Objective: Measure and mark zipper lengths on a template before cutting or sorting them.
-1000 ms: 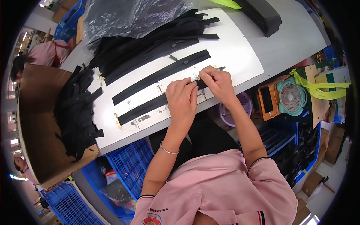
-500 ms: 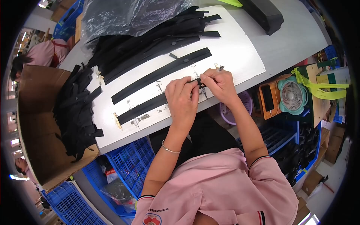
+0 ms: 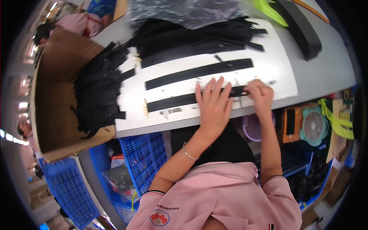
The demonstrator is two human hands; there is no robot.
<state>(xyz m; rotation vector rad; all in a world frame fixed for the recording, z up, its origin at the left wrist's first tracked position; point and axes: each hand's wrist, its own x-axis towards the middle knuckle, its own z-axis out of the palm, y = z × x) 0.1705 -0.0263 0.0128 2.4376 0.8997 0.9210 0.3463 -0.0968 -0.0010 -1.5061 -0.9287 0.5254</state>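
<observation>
My left hand [image 3: 215, 109] lies with fingers spread over a black fabric strip [image 3: 172, 102], pressing it to the white board [image 3: 134, 120]. At the strip's right end my right hand [image 3: 261, 96] is closed, thumb and fingertips pinched together close to the strip. A slender pen-like tool [image 3: 272, 82] shows blurred past its knuckles; its tip is hidden. A second black strip [image 3: 199, 74] lies parallel, farther up the board, with a small black piece [image 3: 218, 58] just above it.
Black strips are heaped at the board's far side [image 3: 184, 40] and spill into a cardboard box [image 3: 50, 96] at left. Clear plastic sheeting [image 3: 184, 11] covers the back. A long black case [image 3: 299, 30] stands far right. Blue crates [image 3: 142, 161], a purple basket [image 3: 253, 128] and a small fan [image 3: 313, 126] sit below.
My left hand has gone from bent fingers near the strip's right end to spread flat on it. My right hand stays pinched at that end. The whole view has shifted.
</observation>
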